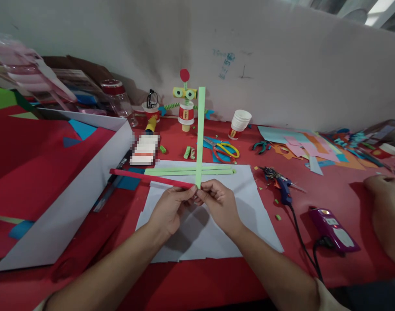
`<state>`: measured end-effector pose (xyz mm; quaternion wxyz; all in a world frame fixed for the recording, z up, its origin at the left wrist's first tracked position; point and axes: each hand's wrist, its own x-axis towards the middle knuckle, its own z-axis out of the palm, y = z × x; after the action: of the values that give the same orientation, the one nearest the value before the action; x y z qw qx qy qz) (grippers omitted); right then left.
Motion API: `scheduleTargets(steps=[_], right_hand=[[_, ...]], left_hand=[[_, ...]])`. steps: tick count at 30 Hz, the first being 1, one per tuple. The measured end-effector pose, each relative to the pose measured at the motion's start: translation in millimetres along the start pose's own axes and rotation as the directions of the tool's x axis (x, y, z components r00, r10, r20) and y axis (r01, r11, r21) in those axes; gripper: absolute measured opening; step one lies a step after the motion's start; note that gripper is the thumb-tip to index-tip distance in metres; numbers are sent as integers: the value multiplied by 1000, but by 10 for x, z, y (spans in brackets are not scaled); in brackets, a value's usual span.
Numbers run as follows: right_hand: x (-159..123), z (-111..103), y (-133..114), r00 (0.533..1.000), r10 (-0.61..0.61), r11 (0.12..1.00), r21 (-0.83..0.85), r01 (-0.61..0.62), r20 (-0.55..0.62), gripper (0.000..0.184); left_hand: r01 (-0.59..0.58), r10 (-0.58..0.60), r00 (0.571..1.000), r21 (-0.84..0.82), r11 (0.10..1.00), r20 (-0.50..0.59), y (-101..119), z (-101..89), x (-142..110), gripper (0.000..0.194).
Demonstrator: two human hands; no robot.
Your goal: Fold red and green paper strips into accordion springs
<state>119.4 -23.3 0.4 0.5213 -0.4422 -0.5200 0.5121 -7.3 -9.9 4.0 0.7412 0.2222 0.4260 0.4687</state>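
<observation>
Between my two hands a red paper strip (152, 177) and a light green paper strip (200, 129) meet at one end, at about a right angle. The red one points left, the green one stands up away from me. My left hand (171, 205) is closed with thumb and fingers pinching the joined ends at the red strip. My right hand (219, 202) also pinches the joint, at the foot of the green strip. Both hands are above a stack of white paper (249, 216). More green paper strips (171, 171) lie along the far edge of that stack.
Scissors (228, 151), a glue gun (281, 185) and a purple power socket (336, 233) lie to the right. A paper-cup figure (186, 114) and stacked paper cups (239, 123) stand by the wall. A white box (64, 203) is at left. Another person's arm (387, 207) rests far right.
</observation>
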Motion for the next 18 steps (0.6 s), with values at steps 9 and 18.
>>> scheduleTargets(steps=[9, 18], right_hand=[[30, 2, -45, 993, 115, 993, 33, -115, -6, 14], [76, -78, -67, 984, 159, 987, -28, -161, -76, 15]], left_hand=[[-124, 123, 990, -22, 992, -75, -60, -3, 13, 17], [-195, 206, 976, 127, 973, -77, -48, 47, -32, 14]])
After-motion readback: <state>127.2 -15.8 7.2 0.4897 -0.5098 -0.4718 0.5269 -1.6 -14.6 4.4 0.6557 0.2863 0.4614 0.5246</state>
